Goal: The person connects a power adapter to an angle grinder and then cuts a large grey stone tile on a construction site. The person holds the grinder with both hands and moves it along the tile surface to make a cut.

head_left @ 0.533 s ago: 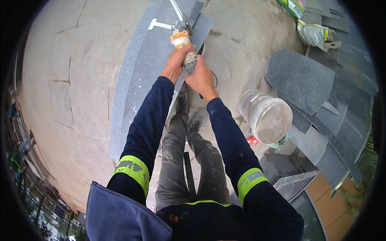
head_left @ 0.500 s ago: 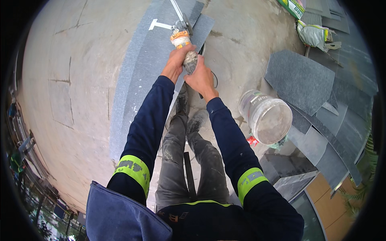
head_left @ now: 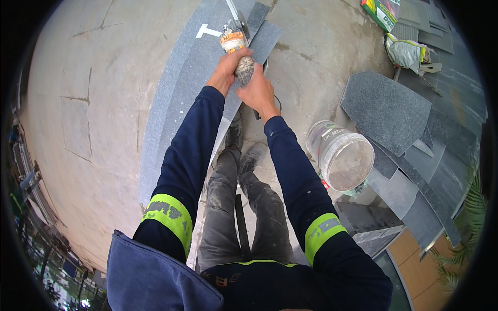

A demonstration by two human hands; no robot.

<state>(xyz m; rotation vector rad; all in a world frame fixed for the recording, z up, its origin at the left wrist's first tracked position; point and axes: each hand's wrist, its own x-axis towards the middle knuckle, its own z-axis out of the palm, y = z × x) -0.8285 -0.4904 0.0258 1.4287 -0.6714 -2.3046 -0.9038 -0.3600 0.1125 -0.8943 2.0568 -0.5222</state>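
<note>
Both my hands grip an angle grinder (head_left: 233, 42), its body white and orange with a dusty rear handle. My left hand (head_left: 226, 68) wraps round the body from the left. Behind it, my right hand (head_left: 258, 93) is closed on the rear grip from the right. The grinder's disc (head_left: 242, 26) stands over a long grey stone slab (head_left: 189, 78), near its far end; whether it touches the stone I cannot tell. Beside the grinder's head a thin white T-shaped piece (head_left: 208, 31) lies on the slab. A white strip (head_left: 232, 8) runs ahead of the disc.
A dusty white bucket (head_left: 324, 137) stands to the right. Grey slab offcuts (head_left: 386, 111) lie heaped beyond it. Two bags, one green (head_left: 383, 13) and one whitish (head_left: 403, 52), are at the far right. A cable (head_left: 280, 103) curves by my right wrist, and my boots (head_left: 252, 155) stand close to the slab.
The grinder and both hands have shifted very slightly relative to the slab, and the view has moved a little. Both hands keep their grip.
</note>
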